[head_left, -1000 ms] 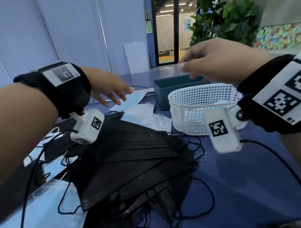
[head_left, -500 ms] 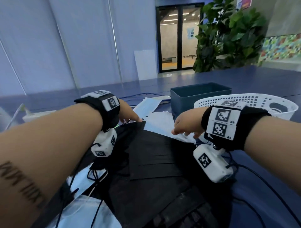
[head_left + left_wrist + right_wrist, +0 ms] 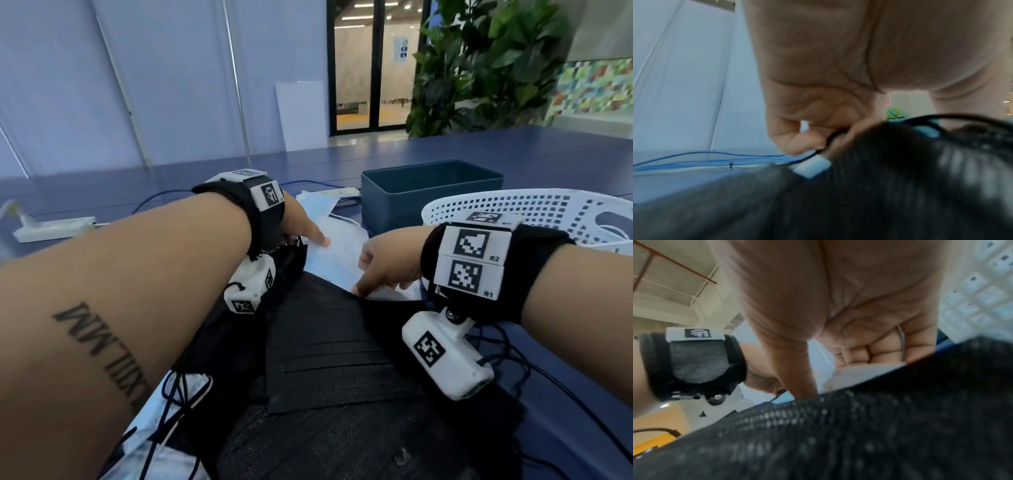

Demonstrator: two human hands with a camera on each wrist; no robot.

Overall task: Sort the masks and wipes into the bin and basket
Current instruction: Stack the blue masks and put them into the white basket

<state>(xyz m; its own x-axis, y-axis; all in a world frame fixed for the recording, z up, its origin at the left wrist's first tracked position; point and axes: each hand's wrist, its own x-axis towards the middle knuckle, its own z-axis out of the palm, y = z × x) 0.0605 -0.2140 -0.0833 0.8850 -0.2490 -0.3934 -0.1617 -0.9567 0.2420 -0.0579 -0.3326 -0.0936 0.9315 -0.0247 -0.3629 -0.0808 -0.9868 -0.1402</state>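
Observation:
A heap of black masks (image 3: pixel 335 359) fills the near table. Behind it lie light blue and white masks (image 3: pixel 335 253). My left hand (image 3: pixel 303 228) rests at the heap's far left edge, one finger stretched onto the light masks. In the left wrist view its other fingers (image 3: pixel 797 142) curl, and a black ear loop (image 3: pixel 807 158) runs out from between them. My right hand (image 3: pixel 383 263) pinches the near edge of a white mask (image 3: pixel 855 374), thumb down against the black heap (image 3: pixel 859 434). The dark teal bin (image 3: pixel 428 192) and white basket (image 3: pixel 496 209) stand behind it to the right.
More light masks (image 3: pixel 161 445) poke out under the heap at lower left. A white power strip (image 3: pixel 54 228) and blue cable (image 3: pixel 164 197) lie at the left, a second strip (image 3: pixel 342 192) beside the bin. Black camera cables (image 3: pixel 548 383) trail across the blue table at the right.
My right hand came down from above the basket to the white mask's edge. My left hand dropped onto the far edge of the black heap. My head moved lower and closer.

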